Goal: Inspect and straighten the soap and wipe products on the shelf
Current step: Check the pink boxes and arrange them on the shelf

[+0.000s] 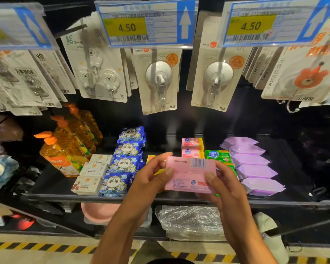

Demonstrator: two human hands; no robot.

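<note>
Currently, the black, flat shelf [51,181] runs beneath and beyond both hands, and its straight front edge passes just below the wrists. Bare shelf surface lies open to the far right of the right hand and behind the stock.

Stiff white hook cards [158,79] hang above the hands on pegs; their lower edges stay well apart from the shelf stock.

Three translucent orange bottles [65,155] with pump tops stand far left of the left hand.

Five soft purple wipe packs [253,164], pillow-shaped with crimped ends, form a row just right of the right hand.

Glossy blue panda wipe packs [125,162] overlap in a row just left of the left hand. Left of these sit three rectangular white soap boxes [91,176].

Beyond the fingertips, pink soap bars [191,147] sit stacked beside green soap bars [217,156].

The pink soap pack [189,176], a flat wrapped block with its barcode side up, is raised above the shelf front. The left hand [151,174] grips its left end, thumb on top; the right hand [223,183] grips its right end likewise.
</note>
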